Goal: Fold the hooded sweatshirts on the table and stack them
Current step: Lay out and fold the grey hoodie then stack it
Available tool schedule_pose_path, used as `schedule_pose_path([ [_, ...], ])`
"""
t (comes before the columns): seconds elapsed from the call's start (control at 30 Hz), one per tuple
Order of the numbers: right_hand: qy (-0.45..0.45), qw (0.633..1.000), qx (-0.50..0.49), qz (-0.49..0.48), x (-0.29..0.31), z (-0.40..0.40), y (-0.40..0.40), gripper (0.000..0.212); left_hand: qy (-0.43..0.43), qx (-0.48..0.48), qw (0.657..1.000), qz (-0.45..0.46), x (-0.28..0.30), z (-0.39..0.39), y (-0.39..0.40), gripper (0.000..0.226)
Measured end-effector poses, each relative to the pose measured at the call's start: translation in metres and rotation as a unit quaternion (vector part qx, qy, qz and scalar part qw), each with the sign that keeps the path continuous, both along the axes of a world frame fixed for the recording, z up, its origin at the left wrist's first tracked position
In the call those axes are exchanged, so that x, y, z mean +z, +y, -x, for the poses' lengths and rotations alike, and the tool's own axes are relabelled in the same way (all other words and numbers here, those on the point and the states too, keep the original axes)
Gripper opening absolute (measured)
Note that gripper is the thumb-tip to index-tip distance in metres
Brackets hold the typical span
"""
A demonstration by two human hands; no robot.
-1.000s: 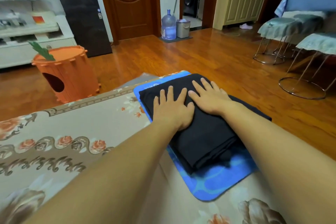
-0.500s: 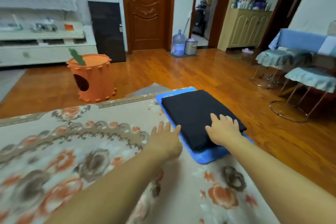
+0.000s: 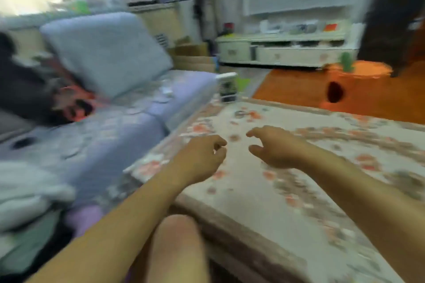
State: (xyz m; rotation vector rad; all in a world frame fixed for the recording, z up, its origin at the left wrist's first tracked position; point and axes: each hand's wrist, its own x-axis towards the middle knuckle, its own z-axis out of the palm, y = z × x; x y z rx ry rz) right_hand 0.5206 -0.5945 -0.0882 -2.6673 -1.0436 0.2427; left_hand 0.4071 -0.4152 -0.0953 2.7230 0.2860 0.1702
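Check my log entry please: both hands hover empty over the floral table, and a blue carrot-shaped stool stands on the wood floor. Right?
Not quite. The head view shows the stool is orange. The left hand and right hand do hover empty over the floral table.

A matt woven cloth point(image 3: 264, 202) with a faded flower print covers the table. Left of the table, the sofa point(image 3: 110, 126) wears soft, quilted-looking fabric. Beyond the table, the floor point(image 3: 287, 89) looks like glossy wood. Blur hides finer texture.
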Motion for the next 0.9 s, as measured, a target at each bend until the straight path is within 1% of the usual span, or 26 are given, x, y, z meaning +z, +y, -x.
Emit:
schedule_pose_path([
  [0.07, 0.012, 0.996, 0.082, -0.014, -0.003, 0.038, 0.097, 0.047, -0.017, 0.102, 0.994, 0.024, -0.008, 0.068, 0.08, 0.028],
  [0.13, 0.018, 0.986, 0.166, -0.026, -0.013, 0.087, 0.19, 0.046, -0.023, 0.206, 0.977, 0.057, -0.029, 0.145, 0.15, 0.024],
  [0.2, 0.016, 0.978, 0.209, -0.026, -0.03, 0.122, 0.246, 0.045, -0.016, 0.276, 0.957, 0.083, -0.055, 0.202, 0.186, 0.023],
  [0.27, 0.009, 0.962, 0.272, -0.005, -0.068, 0.172, 0.312, 0.047, -0.001, 0.366, 0.924, 0.113, -0.094, 0.275, 0.225, 0.022],
  [0.37, 0.025, 0.93, 0.362, 0.062, -0.119, 0.24, 0.372, 0.057, 0.001, 0.465, 0.874, 0.143, -0.143, 0.359, 0.261, 0.03],
  [0.47, 0.05, 0.916, 0.391, 0.074, -0.125, 0.281, 0.413, 0.07, -0.03, 0.515, 0.851, 0.098, -0.155, 0.402, 0.299, 0.044],
  [0.57, 0.049, 0.915, 0.399, 0.04, -0.107, 0.297, 0.456, 0.071, -0.097, 0.552, 0.825, 0.065, -0.144, 0.413, 0.349, 0.055],
  [0.63, 0.045, 0.917, 0.394, 0.034, -0.094, 0.302, 0.479, 0.071, -0.141, 0.579, 0.8, 0.069, -0.136, 0.411, 0.383, 0.063],
  [0.67, 0.041, 0.92, 0.389, 0.034, -0.09, 0.303, 0.487, 0.071, -0.161, 0.6, 0.78, 0.078, -0.133, 0.407, 0.401, 0.069],
  [0.73, 0.039, 0.923, 0.382, 0.033, -0.088, 0.303, 0.498, 0.071, -0.204, 0.654, 0.719, 0.12, -0.124, 0.397, 0.438, 0.082],
  [0.77, 0.042, 0.923, 0.382, 0.035, -0.089, 0.302, 0.5, 0.072, -0.236, 0.68, 0.676, 0.158, -0.119, 0.391, 0.456, 0.088],
  [0.8, 0.041, 0.922, 0.383, 0.039, -0.089, 0.3, 0.499, 0.073, -0.266, 0.703, 0.626, 0.205, -0.115, 0.387, 0.476, 0.092],
  [0.83, 0.041, 0.922, 0.381, 0.043, -0.092, 0.297, 0.498, 0.073, -0.289, 0.725, 0.576, 0.244, -0.111, 0.384, 0.491, 0.094],
  [0.87, 0.037, 0.923, 0.379, 0.05, -0.094, 0.294, 0.496, 0.073, -0.306, 0.74, 0.532, 0.275, -0.108, 0.382, 0.503, 0.092],
  [0.9, 0.036, 0.924, 0.376, 0.057, -0.096, 0.291, 0.494, 0.072, -0.316, 0.747, 0.506, 0.292, -0.107, 0.381, 0.511, 0.088],
])
